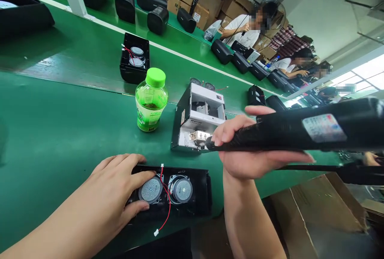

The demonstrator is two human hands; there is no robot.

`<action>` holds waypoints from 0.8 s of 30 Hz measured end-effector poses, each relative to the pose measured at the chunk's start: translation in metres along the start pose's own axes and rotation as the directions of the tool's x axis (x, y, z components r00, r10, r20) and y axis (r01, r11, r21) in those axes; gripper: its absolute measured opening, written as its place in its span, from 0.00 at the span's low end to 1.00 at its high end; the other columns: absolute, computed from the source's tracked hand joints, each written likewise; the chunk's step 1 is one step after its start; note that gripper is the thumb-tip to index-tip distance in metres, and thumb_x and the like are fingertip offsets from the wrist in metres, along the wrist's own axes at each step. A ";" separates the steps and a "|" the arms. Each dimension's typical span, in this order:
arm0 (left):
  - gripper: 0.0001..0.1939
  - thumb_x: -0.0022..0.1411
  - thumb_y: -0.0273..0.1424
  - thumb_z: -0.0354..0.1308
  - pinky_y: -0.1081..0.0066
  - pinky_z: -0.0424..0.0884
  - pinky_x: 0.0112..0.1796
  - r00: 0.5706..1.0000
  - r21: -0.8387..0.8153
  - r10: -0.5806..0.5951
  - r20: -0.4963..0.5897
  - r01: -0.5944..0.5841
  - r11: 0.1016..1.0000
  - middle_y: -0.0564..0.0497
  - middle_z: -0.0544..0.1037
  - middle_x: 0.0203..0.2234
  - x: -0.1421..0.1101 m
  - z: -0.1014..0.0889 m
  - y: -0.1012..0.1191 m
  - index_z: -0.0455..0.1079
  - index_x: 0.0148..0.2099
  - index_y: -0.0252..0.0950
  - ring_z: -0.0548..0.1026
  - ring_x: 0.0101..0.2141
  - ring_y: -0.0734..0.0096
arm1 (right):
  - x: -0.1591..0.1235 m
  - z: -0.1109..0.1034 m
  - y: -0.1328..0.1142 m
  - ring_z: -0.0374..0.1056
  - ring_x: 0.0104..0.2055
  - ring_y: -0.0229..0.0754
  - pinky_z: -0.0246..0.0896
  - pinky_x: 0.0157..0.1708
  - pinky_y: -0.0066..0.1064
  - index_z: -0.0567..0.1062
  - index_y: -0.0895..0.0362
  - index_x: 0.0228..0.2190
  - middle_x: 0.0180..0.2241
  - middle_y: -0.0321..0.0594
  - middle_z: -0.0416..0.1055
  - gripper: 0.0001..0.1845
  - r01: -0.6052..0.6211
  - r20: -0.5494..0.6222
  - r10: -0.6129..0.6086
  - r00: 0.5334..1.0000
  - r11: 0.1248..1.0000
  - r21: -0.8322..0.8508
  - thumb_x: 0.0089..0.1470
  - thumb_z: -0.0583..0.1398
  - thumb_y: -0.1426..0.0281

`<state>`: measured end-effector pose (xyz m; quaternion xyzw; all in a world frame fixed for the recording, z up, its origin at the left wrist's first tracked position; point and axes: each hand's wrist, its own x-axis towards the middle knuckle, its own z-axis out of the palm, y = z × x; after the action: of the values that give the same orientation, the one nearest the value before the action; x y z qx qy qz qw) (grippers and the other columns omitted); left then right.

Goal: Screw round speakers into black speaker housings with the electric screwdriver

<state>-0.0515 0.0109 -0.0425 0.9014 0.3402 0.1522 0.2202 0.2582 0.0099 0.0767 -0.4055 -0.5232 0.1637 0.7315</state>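
Note:
My left hand (117, 193) grips the left end of a black speaker housing (202, 195) lying on the green bench, its thumb and index finger on the left round speaker driver (150, 190). A second driver (181, 189) sits to the right in the same housing. Between them runs a red wire (169, 207) with white plugs at its ends. My right hand (243, 147) is closed around a black electric screwdriver (279, 129), held almost level. The screwdriver's tip end is at the front of a white and black screw feeder (204, 121); whether it touches is unclear.
A green-capped bottle (151, 101) stands left of the feeder. Behind it is another open speaker housing (135, 61) with two drivers. Two loose drivers (202, 84) lie behind the feeder. A cardboard box (318, 211) is at lower right. Several people work across the bench.

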 end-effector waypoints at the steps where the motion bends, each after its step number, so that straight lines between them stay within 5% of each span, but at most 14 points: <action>1: 0.30 0.61 0.35 0.88 0.32 0.91 0.64 1.000 -0.002 -0.012 0.008 0.012 1.000 0.46 0.92 0.65 0.000 -0.002 0.001 0.93 0.65 0.59 0.92 0.64 0.32 | 0.000 0.000 0.003 0.70 0.16 0.40 0.67 0.17 0.31 0.85 0.48 0.51 0.23 0.25 0.77 0.45 0.021 -0.029 -0.021 0.999 1.000 0.006 0.72 0.64 0.20; 4: 0.30 0.61 0.35 0.88 0.29 0.90 0.66 0.999 -0.018 -0.032 0.031 0.032 0.999 0.44 0.91 0.66 0.000 -0.007 0.005 0.93 0.65 0.58 0.91 0.65 0.29 | -0.003 -0.001 0.002 0.65 0.14 0.39 0.61 0.14 0.28 0.87 0.50 0.55 0.21 0.26 0.74 0.46 0.024 -0.098 -0.019 0.995 0.998 0.052 0.77 0.58 0.22; 7: 0.28 0.61 0.34 0.87 0.25 0.90 0.64 0.999 -0.015 -0.020 0.032 0.021 1.000 0.43 0.92 0.65 0.001 -0.009 0.008 0.94 0.63 0.60 0.91 0.64 0.27 | -0.015 -0.006 -0.018 0.66 0.15 0.40 0.65 0.15 0.30 0.91 0.47 0.55 0.21 0.26 0.76 0.43 -0.116 -0.114 0.130 0.985 0.986 0.122 0.73 0.66 0.23; 10: 0.29 0.59 0.34 0.89 0.22 0.88 0.66 1.000 0.008 -0.006 0.020 0.005 1.000 0.42 0.92 0.64 0.004 -0.011 0.010 0.95 0.61 0.61 0.90 0.63 0.27 | -0.032 -0.013 -0.048 0.72 0.20 0.42 0.78 0.23 0.35 0.95 0.41 0.54 0.24 0.29 0.81 0.34 -0.233 -0.035 0.243 0.969 0.955 0.183 0.71 0.74 0.28; 13: 0.30 0.56 0.32 0.91 0.19 0.87 0.66 1.000 0.000 -0.003 0.027 0.003 1.000 0.43 0.92 0.64 0.008 -0.011 0.009 0.95 0.59 0.62 0.90 0.63 0.26 | -0.048 -0.011 -0.059 0.78 0.24 0.44 0.85 0.28 0.39 0.96 0.40 0.58 0.27 0.32 0.84 0.35 -0.252 0.090 0.238 0.967 0.945 0.209 0.76 0.69 0.28; 24: 0.30 0.54 0.29 0.90 0.32 0.91 0.57 0.998 -0.036 -0.014 0.053 0.016 0.999 0.47 0.91 0.58 0.009 -0.011 0.009 0.93 0.57 0.60 0.92 0.57 0.32 | -0.068 0.032 -0.003 0.77 0.21 0.44 0.80 0.24 0.34 0.92 0.43 0.53 0.26 0.31 0.85 0.40 -0.427 0.207 0.373 0.904 0.810 0.403 0.63 0.76 0.25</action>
<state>-0.0448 0.0139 -0.0276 0.8985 0.3381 0.1329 0.2465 0.2020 -0.0240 0.0401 -0.3208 -0.4178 0.4514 0.7203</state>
